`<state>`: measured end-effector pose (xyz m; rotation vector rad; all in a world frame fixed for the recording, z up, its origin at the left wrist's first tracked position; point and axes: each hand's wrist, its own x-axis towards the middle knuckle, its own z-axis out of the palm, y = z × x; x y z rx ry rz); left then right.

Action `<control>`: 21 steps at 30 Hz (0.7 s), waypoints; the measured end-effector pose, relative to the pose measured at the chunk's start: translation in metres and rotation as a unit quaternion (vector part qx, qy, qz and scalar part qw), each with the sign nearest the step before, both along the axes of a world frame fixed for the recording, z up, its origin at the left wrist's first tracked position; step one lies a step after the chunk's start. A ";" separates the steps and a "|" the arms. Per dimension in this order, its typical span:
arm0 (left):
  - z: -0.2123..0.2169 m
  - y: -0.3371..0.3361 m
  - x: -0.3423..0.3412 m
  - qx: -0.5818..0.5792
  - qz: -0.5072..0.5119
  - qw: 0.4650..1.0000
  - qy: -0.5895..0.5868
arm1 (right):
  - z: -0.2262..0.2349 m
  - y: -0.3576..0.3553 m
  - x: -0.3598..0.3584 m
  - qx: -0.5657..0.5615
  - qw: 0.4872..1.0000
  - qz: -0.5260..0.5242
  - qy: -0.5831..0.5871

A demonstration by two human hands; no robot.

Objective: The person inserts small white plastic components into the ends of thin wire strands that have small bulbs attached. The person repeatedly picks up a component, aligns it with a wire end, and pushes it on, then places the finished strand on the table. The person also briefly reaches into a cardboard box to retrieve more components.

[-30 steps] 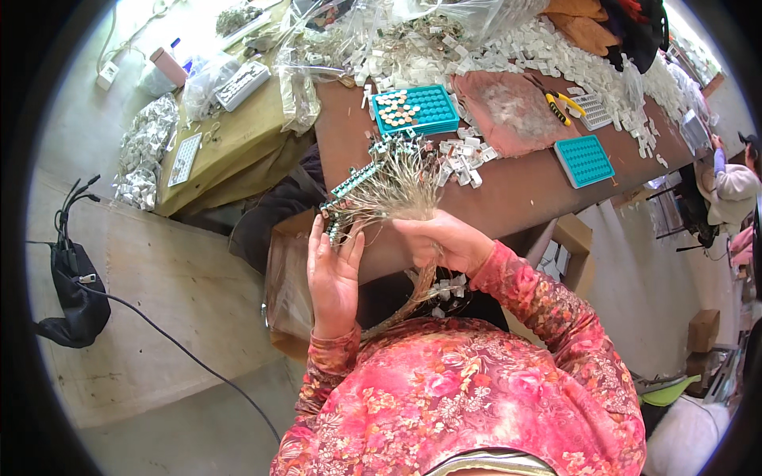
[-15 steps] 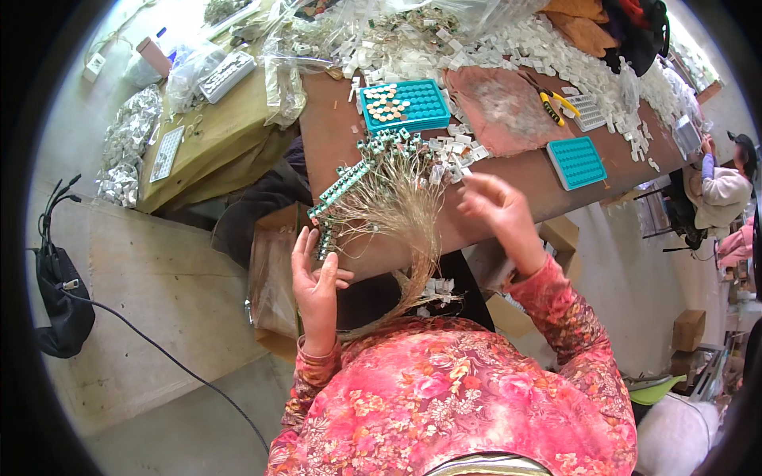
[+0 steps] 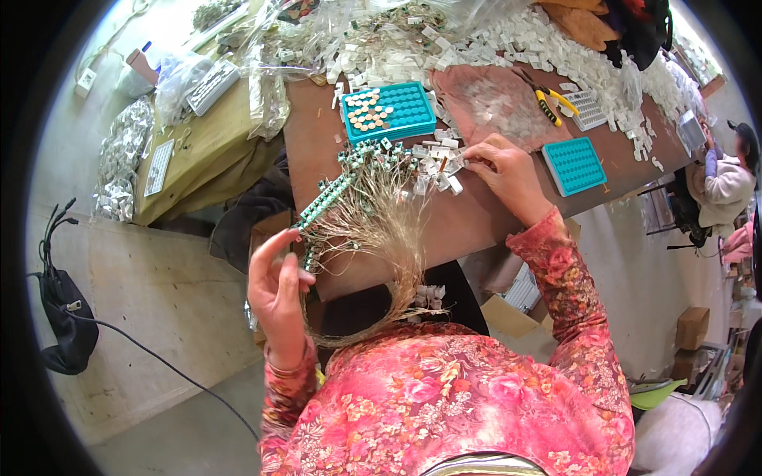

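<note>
My left hand (image 3: 278, 293) has its fingers apart, the index fingertip beside the lower end of a green circuit-board strip (image 3: 325, 200). Thin tan wires (image 3: 389, 230) fan out from the small boards (image 3: 373, 156) and gather into a bundle that hangs over the table's front edge toward my body. At the pile of small white plastic casings (image 3: 435, 168), my right hand (image 3: 506, 170) pinches one casing (image 3: 456, 162) between thumb and index finger. Just beyond the boards is a stack of teal trays (image 3: 409, 103), the top one partly filled with round, pale coin-like pieces (image 3: 369, 111).
Yellow-handled pliers (image 3: 548, 109) lie by a pink cloth (image 3: 484, 99). Another teal tray (image 3: 573, 166) sits to the right. White casings (image 3: 524, 44) heap along the back. Cardboard boxes (image 3: 508, 316) stand below the table; a co-worker (image 3: 722, 174) sits at far right.
My right hand has moved from above the table to the white casings and closed on one. My left hand has shifted slightly left and down in view, still by the strip.
</note>
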<state>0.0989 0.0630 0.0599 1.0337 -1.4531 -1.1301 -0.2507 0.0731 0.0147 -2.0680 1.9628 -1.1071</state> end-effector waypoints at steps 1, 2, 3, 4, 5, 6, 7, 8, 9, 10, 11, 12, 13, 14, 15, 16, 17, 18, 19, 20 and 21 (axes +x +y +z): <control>0.012 -0.009 -0.007 -0.023 -0.053 0.998 -0.033 | 0.002 0.006 -0.004 0.007 1.000 -0.012 -0.006; 0.024 -0.020 -0.015 -0.045 -0.107 0.991 -0.063 | 0.003 0.012 -0.006 0.014 1.000 -0.025 -0.013; 0.035 -0.032 -0.024 -0.109 -0.163 0.970 -0.146 | 0.004 0.017 -0.006 0.002 0.999 -0.026 -0.034; 0.043 -0.047 -0.039 -0.172 -0.219 0.934 -0.223 | 0.004 0.021 -0.007 -0.011 0.998 -0.028 -0.056; 0.045 -0.062 -0.060 -0.256 -0.241 0.900 -0.259 | 0.004 0.025 -0.007 -0.030 0.996 -0.024 -0.079; 0.044 -0.078 -0.084 -0.342 -0.253 0.858 -0.288 | 0.004 0.028 -0.006 -0.003 0.980 -0.029 -0.195; 0.040 -0.093 -0.109 -0.371 -0.285 0.821 -0.328 | 0.004 0.030 -0.005 0.017 0.950 -0.027 -0.309; 0.034 -0.106 -0.134 -0.412 -0.302 0.784 -0.353 | 0.004 0.032 -0.004 0.036 0.907 -0.024 -0.419; 0.026 -0.117 -0.158 -0.412 -0.322 0.736 -0.430 | 0.004 0.035 -0.003 0.029 0.892 -0.025 -0.451; 0.017 -0.125 -0.177 -0.410 -0.338 0.685 -0.498 | 0.004 0.037 -0.002 0.022 0.876 -0.026 -0.482; 0.008 -0.130 -0.191 -0.431 -0.344 0.670 -0.498 | 0.004 0.039 -0.002 0.010 0.858 -0.025 -0.512; 0.000 -0.135 -0.201 -0.438 -0.353 0.651 -0.509 | 0.004 0.040 -0.001 0.003 0.833 -0.015 -0.553; -0.008 -0.138 -0.206 -0.460 -0.368 0.636 -0.499 | 0.004 0.040 -0.001 -0.007 0.806 -0.003 -0.592; -0.015 -0.140 -0.211 -0.465 -0.368 0.631 -0.500 | 0.004 0.041 -0.001 -0.018 0.776 0.009 -0.631; -0.020 -0.143 -0.215 -0.467 -0.371 0.638 -0.487 | 0.004 0.040 -0.002 -0.018 0.748 0.026 -0.663; -0.025 -0.145 -0.219 -0.464 -0.376 0.642 -0.482 | 0.004 0.040 -0.002 -0.018 0.720 0.043 -0.693; -0.028 -0.148 -0.222 -0.459 -0.380 0.660 -0.458 | 0.004 0.039 -0.001 -0.020 0.688 0.064 -0.723; -0.030 -0.150 -0.223 -0.453 -0.383 0.677 -0.435 | 0.003 0.038 -0.001 -0.023 0.659 0.082 -0.747; -0.031 -0.152 -0.224 -0.435 -0.386 0.691 -0.429 | 0.003 0.036 0.000 -0.029 0.627 0.105 -0.771; -0.032 -0.153 -0.224 -0.435 -0.396 0.697 -0.409 | 0.003 0.034 0.001 -0.036 0.593 0.123 -0.795; -0.031 -0.155 -0.224 -0.425 -0.407 0.699 -0.406 | 0.003 0.032 0.002 -0.033 0.586 0.124 -0.800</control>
